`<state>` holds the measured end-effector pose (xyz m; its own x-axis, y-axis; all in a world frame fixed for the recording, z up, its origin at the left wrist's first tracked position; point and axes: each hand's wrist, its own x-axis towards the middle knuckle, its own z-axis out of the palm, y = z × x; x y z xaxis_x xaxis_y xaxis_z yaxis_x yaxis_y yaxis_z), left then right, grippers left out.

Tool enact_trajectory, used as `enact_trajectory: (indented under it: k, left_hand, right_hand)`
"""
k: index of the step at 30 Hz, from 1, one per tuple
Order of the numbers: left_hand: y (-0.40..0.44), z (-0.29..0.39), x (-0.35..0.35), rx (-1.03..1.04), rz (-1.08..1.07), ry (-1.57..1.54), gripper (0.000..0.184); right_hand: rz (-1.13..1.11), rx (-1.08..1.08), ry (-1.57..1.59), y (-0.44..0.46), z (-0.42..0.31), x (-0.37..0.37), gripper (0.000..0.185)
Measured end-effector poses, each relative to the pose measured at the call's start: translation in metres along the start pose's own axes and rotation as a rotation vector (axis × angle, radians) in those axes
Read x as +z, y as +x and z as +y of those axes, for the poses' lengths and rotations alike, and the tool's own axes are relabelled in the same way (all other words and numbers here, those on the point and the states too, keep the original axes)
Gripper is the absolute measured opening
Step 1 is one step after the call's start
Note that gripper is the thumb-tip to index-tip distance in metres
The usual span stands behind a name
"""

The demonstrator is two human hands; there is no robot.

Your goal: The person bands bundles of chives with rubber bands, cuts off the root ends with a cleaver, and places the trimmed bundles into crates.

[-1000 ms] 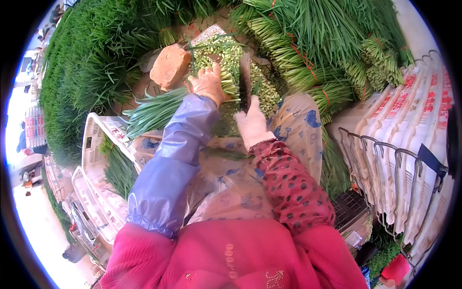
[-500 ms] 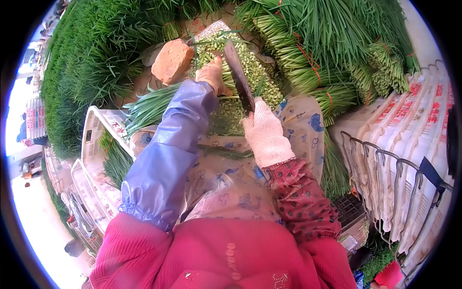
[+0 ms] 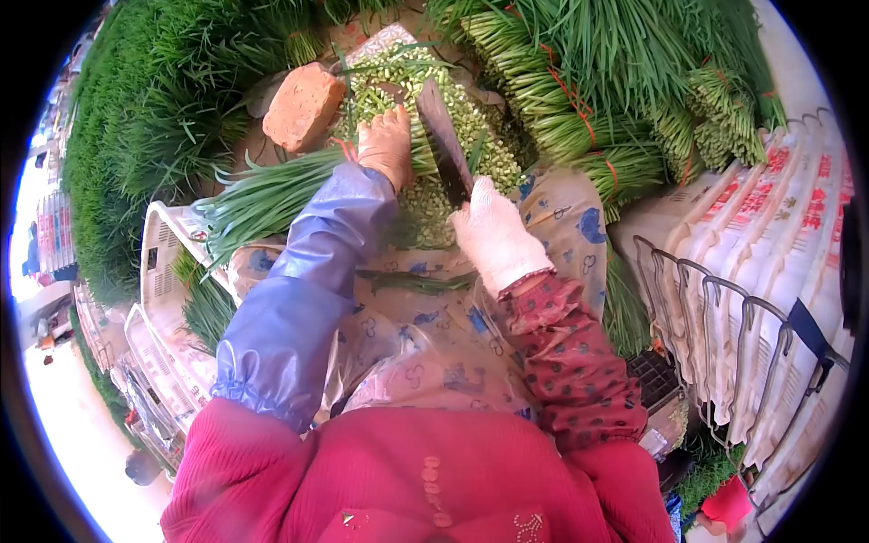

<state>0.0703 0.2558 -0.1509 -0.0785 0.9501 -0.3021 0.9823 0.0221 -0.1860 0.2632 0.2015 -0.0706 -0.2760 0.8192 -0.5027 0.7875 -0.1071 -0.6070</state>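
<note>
**Green-stalk bundle [image 3: 262, 197] under L hand [image 3: 386, 149], knife [image 3: 444, 136] in R hand [image 3: 498, 233]**

Head view: L hand is closed over bundle nr its red band [image 3: 343, 147]; leaves trail off L, stem ends point twd blade. R hand, in knit glove, grips knife handle, mostly hidden in fist. Blade stands just beside stem ends; can't tell if touching. Step in hand looks like trimming ends; next move prob. calls for firm L hold, fingertips clear of edge.

Surface: chopped stem bits [image 3: 493, 136] lie thick btwn & beyond hands; patterned board [image 3: 389, 36] shows past them. Orange block [image 3: 304, 106] sits just L of L hand.

Room: leafy greens [image 3: 163, 136] massed beyond L hand, banded bundles [image 3: 543, 86] stacked beyond R hand, white crates [image 3: 760, 217] well R of it. Plastic sheet [image 3: 425, 348] covers lap, below hands.
</note>
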Motion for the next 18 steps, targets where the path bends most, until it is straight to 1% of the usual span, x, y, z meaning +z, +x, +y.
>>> enact_trajectory:
  k: [2,3,4,6,7,8,10,11,12,13,14,16,17,18]
  left_hand:
    - [0.004,-0.002,-0.004,0.002,-0.021,-0.058,0.102]
    - [0.003,-0.002,-0.008,0.016,-0.005,-0.067,0.083]
    - [0.006,0.0,-0.003,0.014,-0.013,-0.063,0.083]
    - [0.017,0.004,0.014,-0.025,0.041,0.033,0.06]
    - [0.02,0.005,0.017,-0.039,0.086,0.028,0.044]
    - [0.021,0.005,0.014,-0.032,0.096,0.031,0.044]
    - [0.019,0.004,0.009,-0.052,0.074,0.0,0.049]
    - [0.012,0.005,-0.003,-0.031,0.048,0.0,0.053]
    - [0.014,0.005,-0.004,-0.025,0.049,0.003,0.053]
    - [0.015,0.003,-0.002,-0.03,0.052,0.017,0.056]
    - [0.013,0.003,0.003,-0.035,0.043,0.028,0.06]
    - [0.011,0.004,0.001,-0.018,0.025,0.006,0.06]
    - [0.013,0.004,0.005,-0.031,0.017,0.002,0.068]
    - [0.014,0.003,0.004,-0.04,0.013,0.003,0.077]
  right_hand:
    - [-0.035,-0.014,0.03,0.008,-0.004,-0.01,0.032]
    - [-0.061,-0.005,-0.008,0.014,-0.013,-0.014,0.032]
    - [-0.105,0.041,0.014,0.02,-0.024,-0.019,0.033]
    - [-0.101,0.021,0.091,0.049,-0.025,-0.003,0.034]
    - [-0.059,0.02,0.1,0.068,-0.025,0.009,0.034]
    - [-0.014,0.02,0.108,0.078,-0.031,0.013,0.035]
    - [-0.009,0.018,0.096,0.084,-0.028,0.015,0.038]
    - [-0.05,0.01,0.084,0.08,-0.027,0.009,0.038]
    - [-0.092,0.005,0.073,0.075,-0.027,0.002,0.038]
    - [-0.15,0.045,0.047,0.069,-0.023,-0.007,0.038]
    - [-0.213,0.028,-0.039,0.057,-0.023,-0.019,0.037]
    - [-0.189,0.037,0.004,0.046,-0.012,-0.011,0.037]
    - [-0.15,0.042,0.036,0.039,-0.02,-0.008,0.03]
    - [-0.149,0.06,0.014,0.049,-0.02,0.012,0.031]
